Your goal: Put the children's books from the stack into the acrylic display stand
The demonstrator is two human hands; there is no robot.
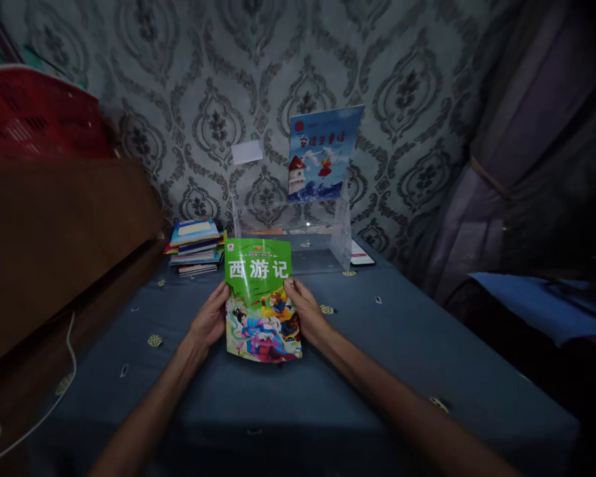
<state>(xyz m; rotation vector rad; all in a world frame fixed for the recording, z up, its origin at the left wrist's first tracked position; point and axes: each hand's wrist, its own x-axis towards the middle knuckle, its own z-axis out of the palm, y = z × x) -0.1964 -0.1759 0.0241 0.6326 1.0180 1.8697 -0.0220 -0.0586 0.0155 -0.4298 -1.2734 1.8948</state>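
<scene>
Between my two hands is a green picture book (pixel 261 298) with large white Chinese characters and colourful figures on its cover, facing me. My left hand (pixel 211 314) grips its left edge, and my right hand (pixel 305 308) grips its right edge; the fingers behind the book are hidden. Behind it stands a clear acrylic rack (pixel 342 232). A blue picture book (pixel 322 156) with red characters rests upright at the rack's upper right. To the left of the rack lies a stack of books (pixel 195 245).
A dark blue patterned cloth (pixel 367 358) covers the table. A white card (pixel 247 152) is at the rack's upper left. On the left are a brown wooden panel (pixel 54 238), a red basket (pixel 40 112) and a white cable (pixel 54 401). At the right hangs a curtain (pixel 496 152).
</scene>
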